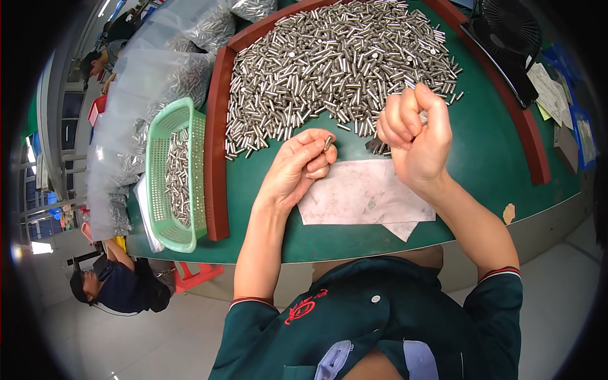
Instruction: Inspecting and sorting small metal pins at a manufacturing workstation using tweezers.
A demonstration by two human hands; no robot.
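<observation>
My left hand (292,168) is closed, pinching a small metal pin (327,144) between thumb and forefinger. My right hand (419,139) is raised over the front right of the pile, its fingers curled into the palm. A shiny metal end (423,116) shows among those fingers; how many pins are in there is hidden. Beyond both hands spreads a large heap of short metal pins (335,60) on the green tabletop (269,244). A stained pale cloth (361,197) lies flat between my forearms.
Red-brown wooden rails (218,142) border the heap. Left of them stands a light green basket (199,196) part-filled with pins, beside clear bags (149,82) of pins. A black fan (510,25) and papers (546,92) are at the right. Another person (123,282) sits at the lower left.
</observation>
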